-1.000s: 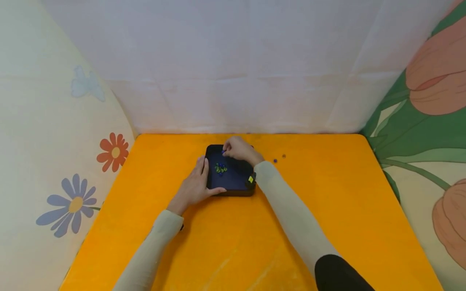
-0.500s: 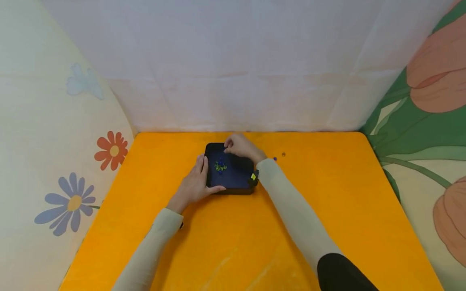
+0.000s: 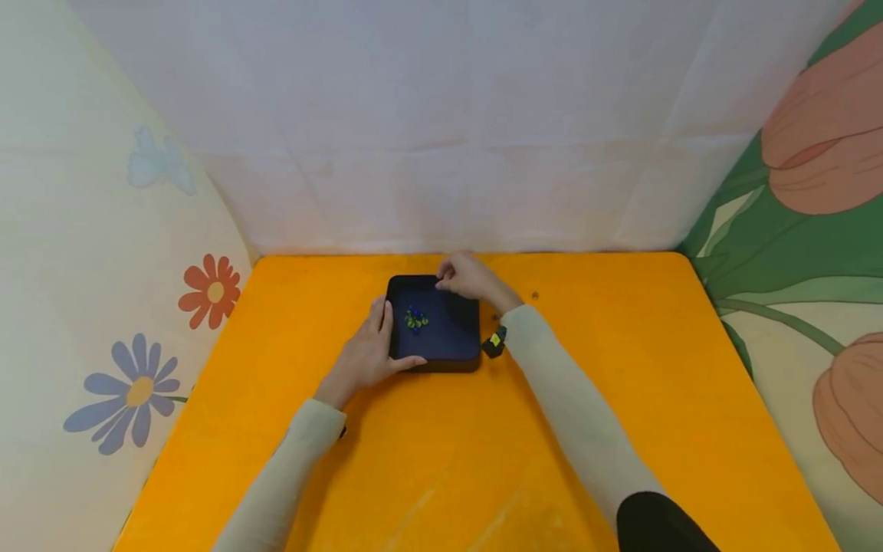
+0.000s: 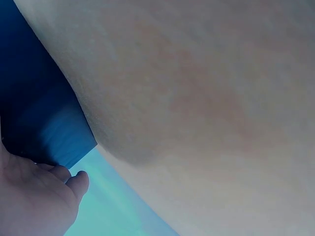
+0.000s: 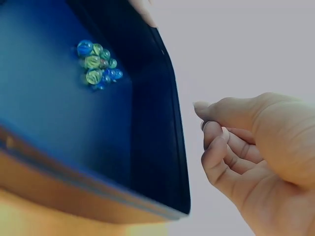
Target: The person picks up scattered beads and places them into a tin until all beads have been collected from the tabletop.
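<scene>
A black tray (image 3: pixel 451 337) with a dark blue floor stands on the orange table. In it lies a small cluster of marbles (image 5: pixel 96 64), blue and yellow-green, near the middle left. My left hand (image 3: pixel 366 353) holds the tray's near left corner, fingers along the left side and thumb on the front rim. At the tray's far rim is my right hand (image 3: pixel 469 277), its fingers loosely curled. In the right wrist view, nothing shows between the thumb and fingers, just outside the tray wall.
A clear, brownish marble (image 3: pixel 535 295) lies on the orange table (image 3: pixel 593 337), right of the tray. A small dark round thing (image 3: pixel 495 317) sits by the right wrist's camera (image 3: pixel 494 343). A white cloth backdrop (image 3: pixel 441 153) rises behind the table.
A blue marble pinched in my right hand has been let go into the tray. That hand has since moved right, toward the far rim. The left hand keeps its hold.
</scene>
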Demonstrator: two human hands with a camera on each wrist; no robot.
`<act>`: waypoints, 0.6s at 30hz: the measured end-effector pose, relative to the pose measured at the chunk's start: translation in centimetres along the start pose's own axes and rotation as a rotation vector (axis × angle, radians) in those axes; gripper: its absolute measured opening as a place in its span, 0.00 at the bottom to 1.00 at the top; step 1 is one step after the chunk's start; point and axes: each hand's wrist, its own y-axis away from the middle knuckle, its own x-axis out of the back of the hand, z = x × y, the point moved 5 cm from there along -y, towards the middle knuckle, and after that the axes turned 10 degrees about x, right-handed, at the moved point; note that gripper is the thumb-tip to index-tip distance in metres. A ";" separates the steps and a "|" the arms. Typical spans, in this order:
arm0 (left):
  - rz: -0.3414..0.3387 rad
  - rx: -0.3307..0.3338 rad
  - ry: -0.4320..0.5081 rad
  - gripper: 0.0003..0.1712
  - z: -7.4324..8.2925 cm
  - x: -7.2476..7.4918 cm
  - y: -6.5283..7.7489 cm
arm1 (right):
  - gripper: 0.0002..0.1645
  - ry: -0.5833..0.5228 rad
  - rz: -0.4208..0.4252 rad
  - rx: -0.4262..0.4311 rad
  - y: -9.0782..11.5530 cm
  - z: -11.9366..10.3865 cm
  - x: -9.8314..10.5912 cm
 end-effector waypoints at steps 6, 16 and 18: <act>0.003 -0.012 0.009 0.80 0.2 0.0 0.0 | 0.18 -0.024 0.022 -0.024 1.7 0.9 1.2; 0.001 0.004 0.018 0.82 0.1 -0.3 -0.2 | 0.13 -0.031 0.083 -0.072 4.9 2.6 2.6; 0.002 0.002 0.017 0.82 0.1 -0.3 -0.2 | 0.14 -0.027 0.090 -0.085 5.7 2.9 2.8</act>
